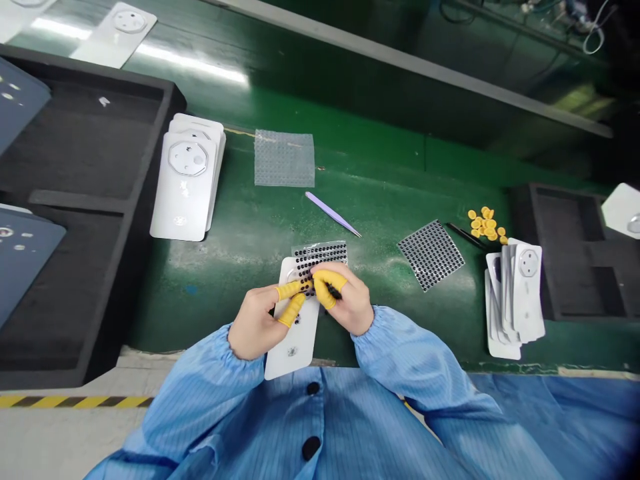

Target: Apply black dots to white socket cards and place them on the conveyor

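A clear sheet of small black dots (321,253) is held over a white phone back cover (290,350) at the table's front edge. My left hand (260,321) pinches the sheet's left side between thumb and forefinger, both in yellow finger cots. At the sheet's lower right, my right hand (345,297) has its yellow-cotted fingers closed together, touching the dots; whether a loose dot is between them is hidden. The cover's upper part lies under the sheet and my fingers. Beyond my hands lie purple tweezers (333,214).
White covers form a stack (185,180) at left and a fanned pile (515,297) at right. Black trays (170,100) flank the table. Nearby are an empty clear sheet (285,159), another dot sheet (432,255), a black pen-like tool (466,236) and yellow finger cots (485,225).
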The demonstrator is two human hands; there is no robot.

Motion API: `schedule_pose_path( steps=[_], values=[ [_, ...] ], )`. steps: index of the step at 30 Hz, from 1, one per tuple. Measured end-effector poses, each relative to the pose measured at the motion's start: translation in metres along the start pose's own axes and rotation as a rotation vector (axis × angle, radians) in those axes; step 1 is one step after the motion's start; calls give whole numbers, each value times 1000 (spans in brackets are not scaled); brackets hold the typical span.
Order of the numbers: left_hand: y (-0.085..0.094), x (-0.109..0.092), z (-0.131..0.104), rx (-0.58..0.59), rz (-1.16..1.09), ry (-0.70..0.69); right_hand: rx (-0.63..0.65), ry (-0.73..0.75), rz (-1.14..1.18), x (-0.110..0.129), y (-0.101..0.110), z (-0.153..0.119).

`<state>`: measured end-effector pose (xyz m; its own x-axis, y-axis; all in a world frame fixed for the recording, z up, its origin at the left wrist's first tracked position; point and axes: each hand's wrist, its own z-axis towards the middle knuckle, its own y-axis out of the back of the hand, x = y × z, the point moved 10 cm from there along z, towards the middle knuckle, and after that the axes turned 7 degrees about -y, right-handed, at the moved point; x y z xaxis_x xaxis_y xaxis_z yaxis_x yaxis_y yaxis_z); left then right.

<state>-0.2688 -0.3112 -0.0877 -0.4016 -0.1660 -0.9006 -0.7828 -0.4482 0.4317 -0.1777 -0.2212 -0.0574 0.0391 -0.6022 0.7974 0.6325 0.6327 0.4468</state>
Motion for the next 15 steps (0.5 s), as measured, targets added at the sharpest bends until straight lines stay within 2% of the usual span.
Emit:
schedule_pose_path(
  steps=[3, 6, 8, 10, 12, 15],
  values=[
    [10, 33, -8, -17, -237, 229, -47, -150, 42, -16, 6, 5],
    [51, 54, -22, -159, -320, 349, -32, -113, -13, -13, 8, 5],
    [82, 52, -30, -215, -235, 329, -10, -43, -74, -6, 9, 3],
    [105, 45, -37, -251, -145, 311, 4, 19, -128, 2, 10, 2],
    [119, 38, -42, -315, -56, 311, 8, 59, -155, 11, 12, 4],
    [131, 24, -49, -484, 44, 266, 3, 96, -144, 29, 14, 10]
  ],
)
